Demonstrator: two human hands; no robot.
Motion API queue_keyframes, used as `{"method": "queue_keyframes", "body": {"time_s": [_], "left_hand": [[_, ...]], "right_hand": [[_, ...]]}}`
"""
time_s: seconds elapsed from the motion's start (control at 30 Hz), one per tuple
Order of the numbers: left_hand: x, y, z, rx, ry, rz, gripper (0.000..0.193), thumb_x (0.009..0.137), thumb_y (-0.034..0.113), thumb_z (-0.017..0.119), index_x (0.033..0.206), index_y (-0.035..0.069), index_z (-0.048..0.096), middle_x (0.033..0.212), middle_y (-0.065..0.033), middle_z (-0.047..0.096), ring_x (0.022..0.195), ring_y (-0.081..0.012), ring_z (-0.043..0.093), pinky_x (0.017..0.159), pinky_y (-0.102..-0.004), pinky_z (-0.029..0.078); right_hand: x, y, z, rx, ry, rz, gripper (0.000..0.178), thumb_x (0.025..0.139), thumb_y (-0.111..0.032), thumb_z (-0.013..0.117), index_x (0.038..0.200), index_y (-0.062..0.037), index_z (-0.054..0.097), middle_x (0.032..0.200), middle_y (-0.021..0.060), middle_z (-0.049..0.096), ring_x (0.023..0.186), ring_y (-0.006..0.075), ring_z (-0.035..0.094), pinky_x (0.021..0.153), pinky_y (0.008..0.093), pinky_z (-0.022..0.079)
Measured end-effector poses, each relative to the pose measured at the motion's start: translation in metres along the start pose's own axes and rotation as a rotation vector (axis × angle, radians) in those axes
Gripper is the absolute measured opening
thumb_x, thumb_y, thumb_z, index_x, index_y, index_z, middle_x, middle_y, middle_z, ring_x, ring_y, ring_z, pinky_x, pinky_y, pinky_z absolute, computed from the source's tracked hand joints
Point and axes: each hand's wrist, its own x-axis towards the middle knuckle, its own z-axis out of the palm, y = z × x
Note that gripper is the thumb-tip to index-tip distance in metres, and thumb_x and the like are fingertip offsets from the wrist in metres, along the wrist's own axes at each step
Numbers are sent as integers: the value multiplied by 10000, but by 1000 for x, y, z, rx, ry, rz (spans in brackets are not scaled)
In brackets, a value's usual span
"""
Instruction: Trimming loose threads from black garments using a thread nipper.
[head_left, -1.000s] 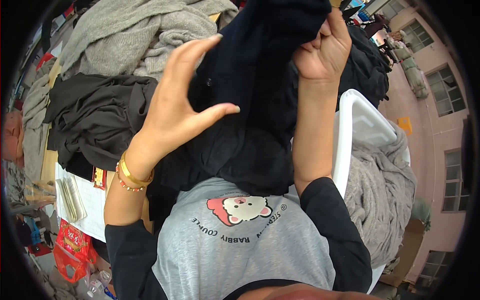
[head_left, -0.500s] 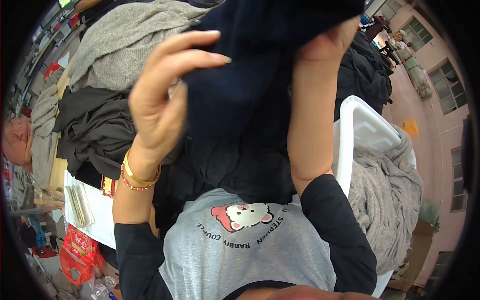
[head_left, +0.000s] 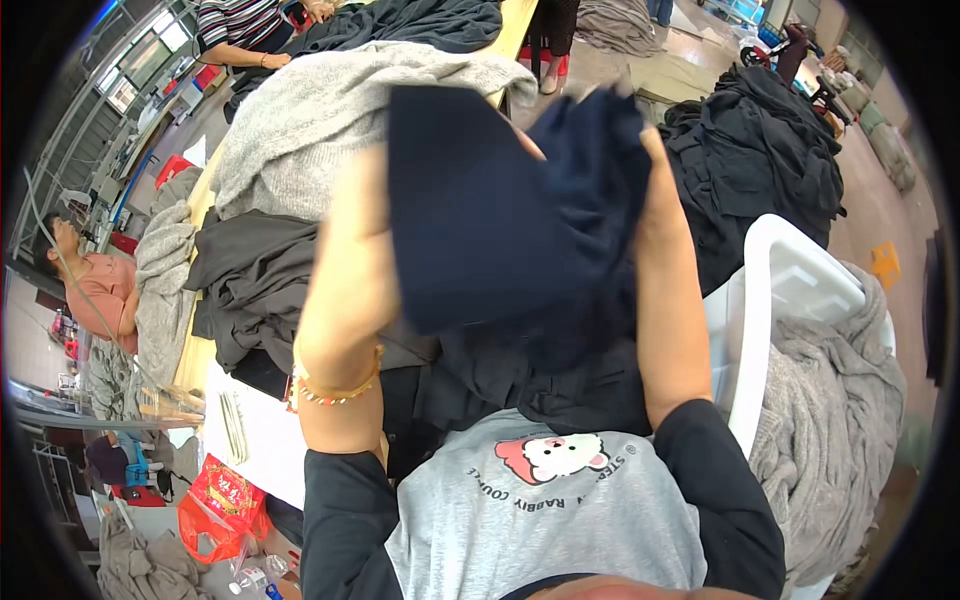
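Note:
A dark navy garment (head_left: 480,220) is held up in front of my chest, flat on its left part and bunched on the right. My right hand (head_left: 655,165) grips the bunched side, its fingers partly hidden by the folds. My left hand (head_left: 368,195) is raised at the garment's left edge, blurred, and its fingers are hidden behind the cloth. A bit of skin shows at the fold between the two parts. Below, black cloth (head_left: 580,385) lies across my lap.
Left of me, a table carries a dark grey cloth pile (head_left: 255,280), a light grey knit (head_left: 300,120) and white papers (head_left: 270,440). At right stands a white basket (head_left: 757,320) of grey knits, with a black garment heap (head_left: 755,160) beyond. Other people are at the left and far side.
The view has tilted up, showing more of the room. My left hand was in sight with fingers apart; now cloth covers its fingers. The navy garment has come lower and spread flatter.

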Motion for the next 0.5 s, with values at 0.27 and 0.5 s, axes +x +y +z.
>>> {"method": "queue_keyframes", "body": {"time_s": [0.27,0.5], "left_hand": [[69,-102,73,709,-287,-18,261,799,65,611,1024,-59,660,819,-155,704,746,-169,656,671,-308,503],[78,-143,79,93,-236,-426,274,905,226,681,927,-47,691,737,19,641,679,-40,542,594,-226,442]], "right_hand": [[-65,7,-31,-217,-100,450,423,827,-168,783,1183,2,628,711,-90,484,633,-20,391,544,182,285],[-79,39,-74,-342,147,301,90,897,-65,656,939,-5,709,703,-77,553,657,-20,460,579,157,345]]}}
